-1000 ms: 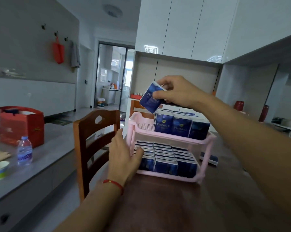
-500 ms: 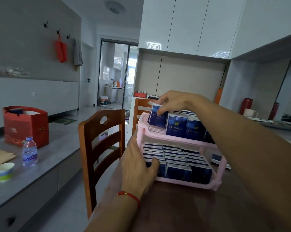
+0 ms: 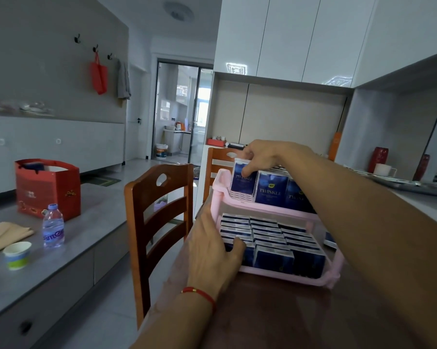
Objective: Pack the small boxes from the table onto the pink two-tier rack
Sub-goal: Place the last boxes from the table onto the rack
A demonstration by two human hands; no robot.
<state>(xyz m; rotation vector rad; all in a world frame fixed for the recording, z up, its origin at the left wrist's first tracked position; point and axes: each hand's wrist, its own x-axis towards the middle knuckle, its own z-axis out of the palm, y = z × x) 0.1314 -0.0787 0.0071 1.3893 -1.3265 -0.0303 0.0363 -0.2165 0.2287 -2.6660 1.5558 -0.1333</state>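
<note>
Light: daylight through glass door [image 3: 184, 114] at 11 o'clock; interior dim.
Glare: patches on cabinets [image 3: 287, 36] at 1 o'clock.
Edges: wide-angle bending, soft.

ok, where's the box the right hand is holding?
Head view: the box stands at the left end of the pink rack's upper tier, pinched by the right hand.
</note>
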